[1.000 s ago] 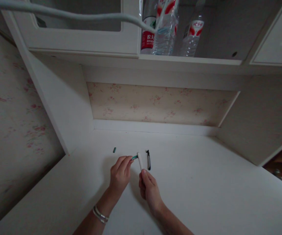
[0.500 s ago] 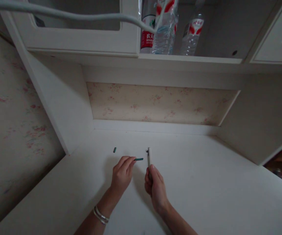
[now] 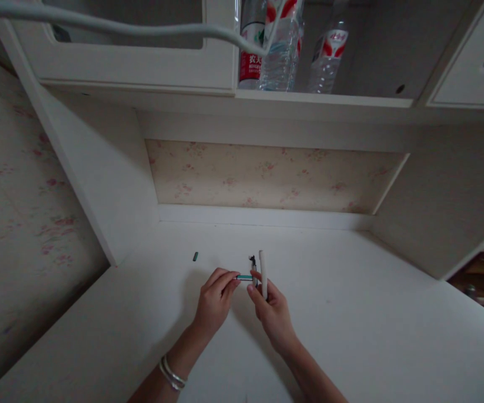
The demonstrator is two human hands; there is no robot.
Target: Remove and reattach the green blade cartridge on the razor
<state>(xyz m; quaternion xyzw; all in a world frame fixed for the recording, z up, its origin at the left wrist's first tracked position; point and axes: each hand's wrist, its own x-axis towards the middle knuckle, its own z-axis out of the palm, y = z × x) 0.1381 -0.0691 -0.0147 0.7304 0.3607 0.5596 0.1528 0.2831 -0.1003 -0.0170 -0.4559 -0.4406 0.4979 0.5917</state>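
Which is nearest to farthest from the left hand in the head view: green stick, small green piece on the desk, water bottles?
1. Green stick: pinched in the left hand, at its fingers.
2. Small green piece: on the desk, just up and left of the hand.
3. Water bottles: on the upper shelf, far above.

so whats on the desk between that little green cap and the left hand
Nothing: in the head view the white desk is bare between the small green cap and the left hand, which holds a thin green piece.
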